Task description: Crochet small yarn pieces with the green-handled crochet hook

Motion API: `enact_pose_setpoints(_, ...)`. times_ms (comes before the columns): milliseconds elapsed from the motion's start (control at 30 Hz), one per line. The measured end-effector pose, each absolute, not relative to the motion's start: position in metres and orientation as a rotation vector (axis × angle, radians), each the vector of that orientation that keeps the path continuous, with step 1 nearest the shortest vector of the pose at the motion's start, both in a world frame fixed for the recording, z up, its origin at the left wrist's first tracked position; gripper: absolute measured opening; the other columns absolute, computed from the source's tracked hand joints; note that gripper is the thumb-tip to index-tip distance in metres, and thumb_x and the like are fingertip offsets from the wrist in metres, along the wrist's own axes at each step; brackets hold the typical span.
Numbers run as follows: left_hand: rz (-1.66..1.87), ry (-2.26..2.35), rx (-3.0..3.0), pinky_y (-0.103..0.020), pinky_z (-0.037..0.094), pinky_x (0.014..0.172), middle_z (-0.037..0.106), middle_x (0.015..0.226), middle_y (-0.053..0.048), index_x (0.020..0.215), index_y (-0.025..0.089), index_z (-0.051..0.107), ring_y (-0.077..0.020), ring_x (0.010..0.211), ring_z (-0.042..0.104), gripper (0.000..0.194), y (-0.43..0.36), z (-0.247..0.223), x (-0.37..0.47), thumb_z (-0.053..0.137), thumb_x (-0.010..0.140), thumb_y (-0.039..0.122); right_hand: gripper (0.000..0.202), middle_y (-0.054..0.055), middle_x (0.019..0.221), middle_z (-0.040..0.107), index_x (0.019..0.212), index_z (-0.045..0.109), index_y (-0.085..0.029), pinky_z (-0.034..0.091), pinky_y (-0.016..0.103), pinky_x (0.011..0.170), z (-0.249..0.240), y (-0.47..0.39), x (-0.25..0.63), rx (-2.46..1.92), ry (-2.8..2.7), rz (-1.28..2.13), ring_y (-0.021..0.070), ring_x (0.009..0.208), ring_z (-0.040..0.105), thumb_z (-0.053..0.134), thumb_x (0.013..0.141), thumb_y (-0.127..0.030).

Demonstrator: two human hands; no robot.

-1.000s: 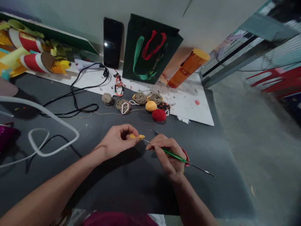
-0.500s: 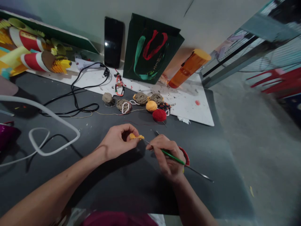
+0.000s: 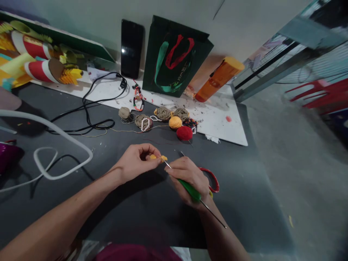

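Between the thumb and fingers of my left hand (image 3: 138, 159) is pinched a small yellow crochet piece (image 3: 163, 158). My right hand (image 3: 190, 179) is closed round the green handle of a crochet hook (image 3: 191, 190), whose thin metal tip reaches the yellow piece. The hook's long metal end sticks out back over my right wrist. Red-handled scissors (image 3: 213, 180) lie partly hidden under and beside my right hand. Beyond the hands sit a red yarn ball (image 3: 184, 133) and a yellow yarn ball (image 3: 175, 122).
Brown yarn coils (image 3: 163, 113), a beaded string (image 3: 138, 98) and a black cable (image 3: 86, 108) lie farther back. A dark green paper bag (image 3: 174, 58), a phone (image 3: 132, 49) and an orange cylinder (image 3: 217, 79) stand by the wall. A white tube (image 3: 67, 136) curves at left.
My right hand has turned and shifted slightly left, so the hook points more steeply and its rear end swings toward me. More of the scissors shows. My left hand stays nearly still.
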State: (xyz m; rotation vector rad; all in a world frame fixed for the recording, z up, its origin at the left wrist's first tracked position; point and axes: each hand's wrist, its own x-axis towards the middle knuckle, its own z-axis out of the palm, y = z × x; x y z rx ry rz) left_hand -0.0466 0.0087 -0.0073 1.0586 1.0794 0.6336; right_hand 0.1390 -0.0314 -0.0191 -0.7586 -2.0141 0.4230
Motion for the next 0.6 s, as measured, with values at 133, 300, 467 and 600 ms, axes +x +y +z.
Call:
enact_pose_setpoints(133,0.623,1.131,1.079,-0.022,0.031,0.052,0.050,0.056,0.005,0.068,0.016,0.062,-0.0079,0.053,0.040,0.019,0.0085,-0.0081,-0.0456,0.071,0.060,0.031,0.032,0.005,0.079,0.069,0.109,0.064,-0.025,0.054,0.032,0.062,-0.0145,-0.0335,0.1386,-0.783,-1.988,0.458,0.0181,0.070,0.066,0.059,0.085,-0.005)
enact_pose_setpoints(300,0.610,1.154,1.135,-0.022,0.032,0.051,0.051,0.056,0.005,0.068,0.016,0.062,-0.0081,0.053,0.041,0.017,0.0080,-0.0078,-0.0458,0.069,0.061,0.030,0.024,0.003,0.074,0.067,0.099,0.065,-0.025,0.053,0.034,0.060,-0.0136,-0.0358,0.1385,-0.848,-1.880,0.555,0.0187,0.066,0.065,0.058,0.085,-0.007)
enact_pose_setpoints(467,0.613,1.180,1.236,-0.022,0.034,0.051,0.052,0.056,0.005,0.071,0.016,0.064,-0.0088,0.052,0.042,0.016,0.0061,-0.0111,-0.0470,0.066,0.064,0.030,0.026,0.003,0.078,0.067,0.099,0.062,-0.025,0.052,0.034,0.063,-0.0210,-0.0384,0.1410,-0.867,-1.826,0.622,0.0178,0.069,0.063,0.055,0.084,-0.004)
enact_pose_setpoints(600,0.663,1.213,1.322,-0.021,0.035,0.050,0.053,0.057,0.004,0.072,0.016,0.065,-0.0091,0.052,0.044,0.013,0.0047,-0.0135,-0.0472,0.064,0.064,0.027,0.025,0.003,0.078,0.065,0.098,0.061,-0.023,0.050,0.032,0.062,-0.0199,-0.0396,0.1400,-0.896,-1.847,0.619,0.0168,0.071,0.062,0.055,0.084,-0.003)
